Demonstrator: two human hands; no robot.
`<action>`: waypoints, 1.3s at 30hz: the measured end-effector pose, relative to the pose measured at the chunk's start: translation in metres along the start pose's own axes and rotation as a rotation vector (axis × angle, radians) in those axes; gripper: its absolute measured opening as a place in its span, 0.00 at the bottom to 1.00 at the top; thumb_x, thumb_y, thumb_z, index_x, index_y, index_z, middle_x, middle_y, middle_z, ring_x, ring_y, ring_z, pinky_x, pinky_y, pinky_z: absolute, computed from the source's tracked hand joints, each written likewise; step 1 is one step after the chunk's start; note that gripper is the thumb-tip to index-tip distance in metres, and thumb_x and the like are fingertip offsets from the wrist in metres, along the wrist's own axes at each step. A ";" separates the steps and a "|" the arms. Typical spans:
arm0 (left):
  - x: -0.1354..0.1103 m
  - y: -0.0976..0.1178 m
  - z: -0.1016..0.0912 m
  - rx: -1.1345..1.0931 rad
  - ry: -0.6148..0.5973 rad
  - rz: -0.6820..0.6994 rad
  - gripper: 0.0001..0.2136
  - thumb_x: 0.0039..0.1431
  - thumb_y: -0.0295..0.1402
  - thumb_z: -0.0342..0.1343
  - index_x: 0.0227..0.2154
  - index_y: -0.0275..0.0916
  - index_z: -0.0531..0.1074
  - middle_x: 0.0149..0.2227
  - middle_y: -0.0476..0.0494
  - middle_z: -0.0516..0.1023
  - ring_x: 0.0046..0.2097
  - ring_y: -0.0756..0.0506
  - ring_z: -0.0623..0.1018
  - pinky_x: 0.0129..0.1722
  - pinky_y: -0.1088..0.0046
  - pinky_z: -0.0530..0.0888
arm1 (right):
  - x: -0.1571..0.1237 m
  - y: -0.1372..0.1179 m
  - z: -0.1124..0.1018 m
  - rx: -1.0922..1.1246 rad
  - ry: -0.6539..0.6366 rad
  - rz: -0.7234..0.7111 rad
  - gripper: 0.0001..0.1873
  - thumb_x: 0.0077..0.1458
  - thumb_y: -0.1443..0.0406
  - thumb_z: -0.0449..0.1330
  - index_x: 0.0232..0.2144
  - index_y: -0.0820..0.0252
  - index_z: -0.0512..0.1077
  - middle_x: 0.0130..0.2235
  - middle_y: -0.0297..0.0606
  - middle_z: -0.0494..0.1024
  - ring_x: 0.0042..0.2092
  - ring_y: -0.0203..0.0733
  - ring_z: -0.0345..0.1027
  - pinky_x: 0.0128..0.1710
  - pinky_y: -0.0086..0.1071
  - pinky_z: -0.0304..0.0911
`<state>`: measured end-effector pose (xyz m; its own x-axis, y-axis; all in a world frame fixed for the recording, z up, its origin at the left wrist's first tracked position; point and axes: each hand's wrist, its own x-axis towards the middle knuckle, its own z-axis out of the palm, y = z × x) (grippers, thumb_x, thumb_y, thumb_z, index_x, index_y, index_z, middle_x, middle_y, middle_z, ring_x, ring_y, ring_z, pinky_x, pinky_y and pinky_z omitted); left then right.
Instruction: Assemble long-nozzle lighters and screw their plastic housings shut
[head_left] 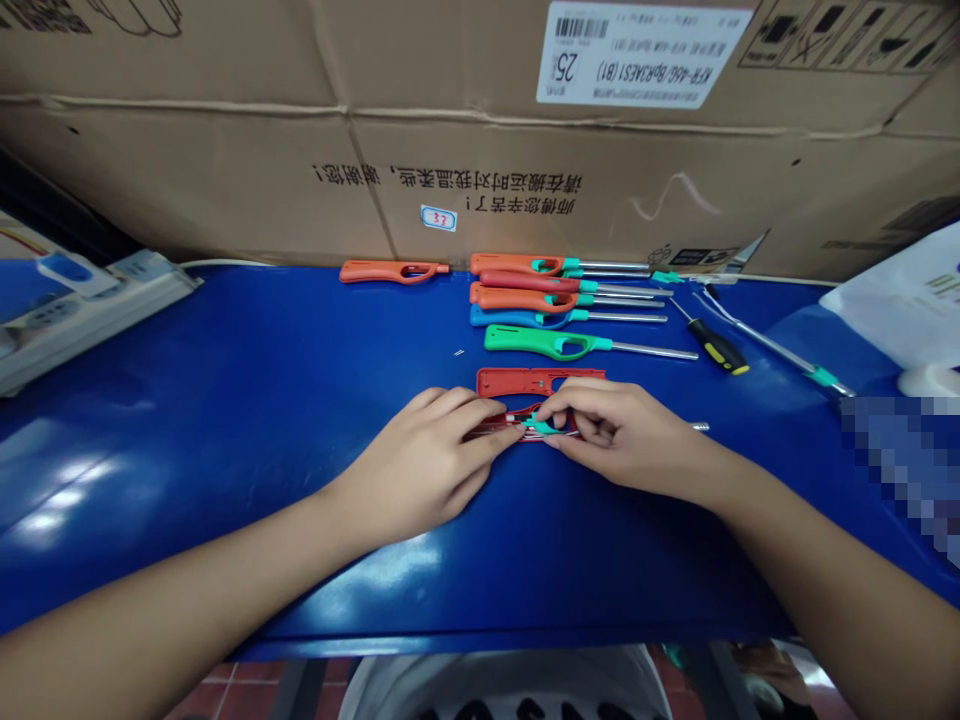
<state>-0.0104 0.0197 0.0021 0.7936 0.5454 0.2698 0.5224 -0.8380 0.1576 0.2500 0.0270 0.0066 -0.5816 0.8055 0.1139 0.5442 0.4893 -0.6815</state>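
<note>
An opened red stick lighter lies on the blue table between my hands, and a teal trigger piece (pixel 541 426) and thin wires show inside it. My left hand (pixel 439 460) is closed over the left end of this lighter, fingertips pressed on it beside the trigger. With thumb and index finger my right hand (pixel 630 430) pinches at the teal trigger. Just behind lies the loose red half shell (pixel 517 381), hollow side up. The metal tube tip (pixel 700 427) pokes out past my right hand; the middle of the lighter is partly hidden by my fingers.
Behind lie several gas lighters, among them a green one (pixel 540 342), plus a separate orange handle (pixel 390 271). A screwdriver (pixel 716 346) and a loose metal tube (pixel 787 352) are at right. A power strip (pixel 97 310) stands left; a cardboard box (pixel 247 190) walls the back.
</note>
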 end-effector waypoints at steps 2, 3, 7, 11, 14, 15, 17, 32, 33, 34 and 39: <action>0.000 0.003 0.000 0.060 0.008 0.025 0.16 0.70 0.30 0.49 0.56 0.39 0.73 0.52 0.38 0.78 0.50 0.38 0.75 0.45 0.58 0.73 | 0.000 0.000 0.000 -0.003 0.002 -0.004 0.06 0.60 0.68 0.62 0.41 0.58 0.76 0.28 0.28 0.65 0.25 0.29 0.56 0.26 0.25 0.55; 0.000 0.005 0.000 0.086 0.009 0.032 0.16 0.70 0.30 0.50 0.56 0.38 0.73 0.51 0.37 0.78 0.50 0.38 0.75 0.45 0.58 0.73 | 0.000 0.000 0.001 -0.006 0.001 -0.004 0.06 0.60 0.68 0.61 0.41 0.58 0.76 0.28 0.28 0.65 0.25 0.29 0.56 0.26 0.25 0.54; -0.001 0.008 0.001 0.129 0.010 0.034 0.16 0.69 0.29 0.50 0.56 0.34 0.73 0.50 0.35 0.79 0.50 0.36 0.76 0.45 0.57 0.75 | 0.000 -0.001 0.002 -0.007 0.004 -0.003 0.06 0.61 0.68 0.61 0.41 0.58 0.75 0.28 0.28 0.66 0.25 0.29 0.56 0.25 0.25 0.54; -0.002 0.006 0.003 0.081 0.047 0.032 0.16 0.69 0.29 0.50 0.55 0.33 0.73 0.50 0.36 0.80 0.50 0.37 0.77 0.45 0.57 0.76 | 0.001 -0.001 0.002 -0.016 0.002 -0.002 0.06 0.61 0.67 0.61 0.41 0.57 0.75 0.28 0.29 0.67 0.25 0.30 0.56 0.26 0.25 0.54; -0.002 0.003 0.004 0.029 0.078 0.034 0.15 0.69 0.29 0.50 0.54 0.34 0.74 0.50 0.38 0.80 0.50 0.38 0.78 0.46 0.58 0.76 | 0.000 -0.001 0.000 -0.027 -0.014 0.009 0.07 0.61 0.67 0.60 0.42 0.57 0.76 0.28 0.29 0.68 0.25 0.30 0.57 0.26 0.26 0.55; -0.002 0.002 0.004 0.010 0.086 0.033 0.14 0.69 0.29 0.51 0.54 0.34 0.74 0.51 0.39 0.80 0.49 0.38 0.78 0.46 0.58 0.76 | 0.000 -0.001 -0.001 -0.029 -0.022 0.017 0.07 0.61 0.67 0.60 0.42 0.57 0.76 0.28 0.29 0.68 0.26 0.30 0.57 0.26 0.26 0.55; -0.002 0.001 0.005 -0.033 0.095 0.021 0.14 0.70 0.28 0.51 0.54 0.36 0.74 0.51 0.41 0.80 0.49 0.39 0.78 0.46 0.60 0.76 | -0.001 -0.002 -0.003 -0.034 -0.031 0.033 0.07 0.60 0.67 0.60 0.42 0.57 0.76 0.28 0.30 0.69 0.25 0.30 0.58 0.26 0.26 0.56; -0.001 0.000 0.002 -0.114 -0.063 -0.027 0.21 0.68 0.25 0.49 0.61 0.46 0.69 0.53 0.37 0.75 0.51 0.39 0.72 0.49 0.57 0.75 | -0.001 0.000 -0.007 -0.095 -0.047 0.006 0.08 0.63 0.67 0.59 0.44 0.58 0.76 0.32 0.33 0.77 0.28 0.32 0.65 0.28 0.26 0.60; 0.000 0.000 0.002 -0.105 -0.075 -0.022 0.21 0.68 0.25 0.49 0.62 0.46 0.69 0.53 0.37 0.74 0.51 0.39 0.72 0.49 0.56 0.74 | -0.001 0.000 -0.007 -0.097 -0.044 0.001 0.08 0.63 0.67 0.59 0.44 0.58 0.76 0.32 0.34 0.77 0.28 0.32 0.65 0.29 0.26 0.60; 0.000 0.001 0.002 -0.099 -0.081 -0.019 0.22 0.68 0.25 0.49 0.62 0.46 0.68 0.53 0.36 0.74 0.51 0.38 0.71 0.49 0.55 0.74 | -0.001 -0.001 -0.006 -0.099 -0.040 -0.004 0.08 0.63 0.67 0.59 0.43 0.58 0.75 0.33 0.34 0.77 0.28 0.32 0.65 0.29 0.26 0.60; -0.001 0.001 0.002 -0.077 -0.094 -0.010 0.24 0.66 0.23 0.48 0.63 0.47 0.67 0.55 0.36 0.72 0.52 0.37 0.69 0.49 0.54 0.73 | -0.002 -0.001 -0.006 -0.090 -0.044 -0.025 0.08 0.64 0.67 0.58 0.44 0.58 0.75 0.35 0.35 0.78 0.30 0.33 0.67 0.31 0.27 0.62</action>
<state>-0.0102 0.0183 -0.0004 0.8161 0.5500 0.1777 0.5081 -0.8292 0.2329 0.2546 0.0270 0.0117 -0.6208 0.7779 0.0972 0.5797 0.5390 -0.6111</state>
